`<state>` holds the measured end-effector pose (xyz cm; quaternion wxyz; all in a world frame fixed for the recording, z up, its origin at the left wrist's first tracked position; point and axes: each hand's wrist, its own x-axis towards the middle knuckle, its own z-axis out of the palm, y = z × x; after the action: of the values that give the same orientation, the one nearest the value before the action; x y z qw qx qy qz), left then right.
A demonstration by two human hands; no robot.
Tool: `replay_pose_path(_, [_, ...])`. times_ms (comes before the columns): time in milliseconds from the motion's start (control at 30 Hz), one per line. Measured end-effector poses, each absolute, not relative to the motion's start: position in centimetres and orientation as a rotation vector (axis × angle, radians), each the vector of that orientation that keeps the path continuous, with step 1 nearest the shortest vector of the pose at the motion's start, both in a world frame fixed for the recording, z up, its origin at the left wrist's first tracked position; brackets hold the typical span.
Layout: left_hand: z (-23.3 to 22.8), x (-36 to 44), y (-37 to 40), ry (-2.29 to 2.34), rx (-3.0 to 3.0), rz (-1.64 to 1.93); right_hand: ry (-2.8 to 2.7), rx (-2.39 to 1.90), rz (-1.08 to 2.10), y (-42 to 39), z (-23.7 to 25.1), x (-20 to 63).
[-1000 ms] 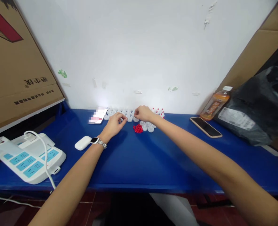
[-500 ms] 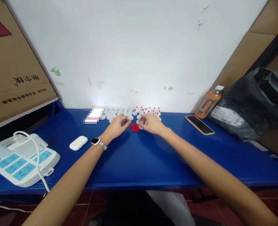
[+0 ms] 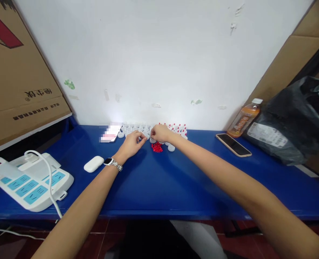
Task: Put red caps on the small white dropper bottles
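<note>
My left hand [image 3: 133, 144] is closed in a pinch, thumb against fingertips, beside the front of the white caps. Whatever lies between those fingers is too small to make out. My right hand [image 3: 161, 133] reaches across with bent fingers, gripping the top of a white cap [image 3: 152, 140] behind the red pile. Small red tips [image 3: 157, 147] lie heaped on the blue table just in front. Plain white caps [image 3: 129, 128] stand grouped along the wall at the left. White caps with red tips [image 3: 179, 128] stand to the right, partly hidden by my right hand. Another white cap [image 3: 171, 148] sits right of the pile.
At the left are a white power strip [image 3: 31, 187] with a cable, a white earbud case [image 3: 94, 164] and a blurred card-like item [image 3: 111, 132]. A phone [image 3: 233, 145], an orange drink bottle [image 3: 243, 118] and a dark plastic bag [image 3: 286, 122] occupy the right.
My right hand has moved left and slightly back, from beside the red tips to a cap behind them. A white cap now shows right of the pile. My left hand has barely moved.
</note>
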<state>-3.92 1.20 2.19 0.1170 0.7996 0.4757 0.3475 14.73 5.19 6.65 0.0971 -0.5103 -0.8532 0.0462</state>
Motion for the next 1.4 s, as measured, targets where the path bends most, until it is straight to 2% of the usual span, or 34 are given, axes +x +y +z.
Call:
replay_pose_path(167, [2.4, -4.4, 1.2, 1.408, 2.305, 0.995, -2.471, -1.558, 0.138, 7.0, 5.7, 13.7])
replay_pose_path(367, [2.3, -4.0, 1.2, 1.366, 2.326, 0.992, -2.227, -1.64, 0.033, 9.0, 6.4, 16.9])
replay_pose_path(567, [2.1, -3.1, 0.8, 1.328, 2.351, 0.996, -2.303, -1.687, -0.013, 10.7, 5.0, 17.9])
replay_pose_path(767, [2.3, -2.6, 0.4, 1.296, 2.381, 0.995, -2.189, -1.659, 0.016, 10.1, 4.4, 16.9])
replay_pose_path(867, [2.7, -2.3, 0.1, 1.263, 2.379, 1.055, -2.037, -1.495, -0.02, 8.0, 5.0, 17.8])
replay_pose_path(933, [3.1, -1.9, -0.3, 1.242, 2.375, 1.109, -1.931, -1.343, 0.053, 5.9, 5.3, 18.7])
replay_pose_path(1133, [4.2, -0.6, -1.7, 1.125, 2.368, 1.215, -1.725, -1.021, 0.612, -0.6, 3.8, 20.5])
replay_pose_path(1400, [3.8, 1.7, -3.2, 0.932, 2.336, 1.043, -1.77, -0.983, 0.736, -5.2, 2.7, 18.9])
